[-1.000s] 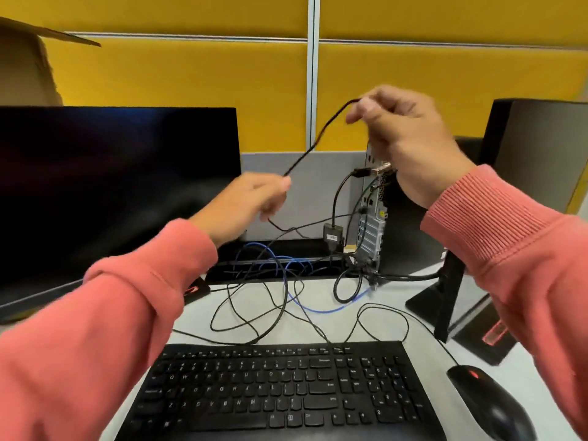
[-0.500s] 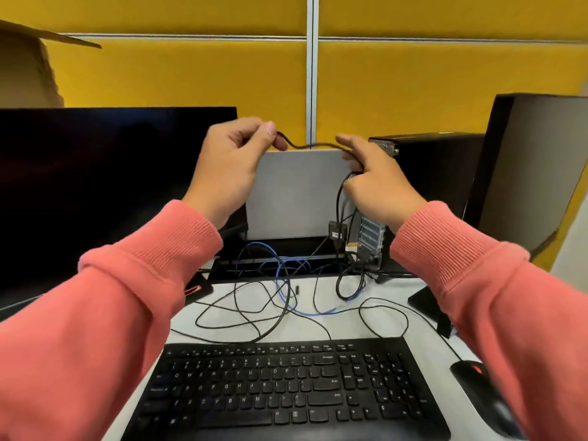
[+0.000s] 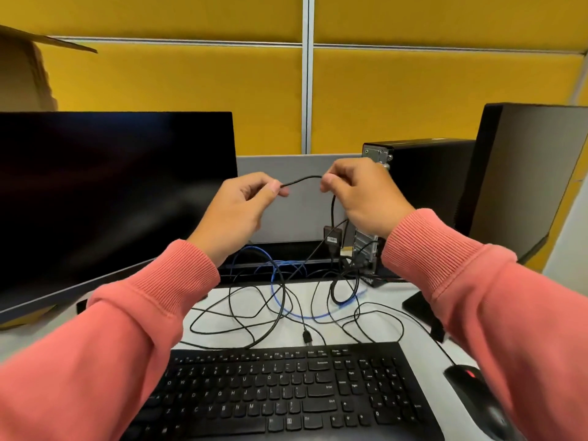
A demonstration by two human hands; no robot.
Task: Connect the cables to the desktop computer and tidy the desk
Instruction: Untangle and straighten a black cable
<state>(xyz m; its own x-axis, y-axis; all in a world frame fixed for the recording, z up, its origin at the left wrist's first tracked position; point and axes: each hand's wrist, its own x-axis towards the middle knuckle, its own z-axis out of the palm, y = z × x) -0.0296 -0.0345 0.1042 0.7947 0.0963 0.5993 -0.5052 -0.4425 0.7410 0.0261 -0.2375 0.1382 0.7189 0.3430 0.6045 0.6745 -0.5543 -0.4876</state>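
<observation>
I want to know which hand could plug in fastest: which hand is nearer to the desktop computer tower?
The right hand: it pinches the black cable directly in front of the tower, overlapping its rear edge. The left hand pinches the same cable farther left, before the grey panel.

— You're sitting in an office cubicle, aren't you?

— You are: yellow partition panels [image 3: 429, 90] wall in your white desk [image 3: 420, 332], which carries a monitor [image 3: 111, 192], keyboard [image 3: 286, 393], mouse [image 3: 474, 396], a small desktop computer [image 3: 423, 176] and loose cables [image 3: 286, 300].
</observation>
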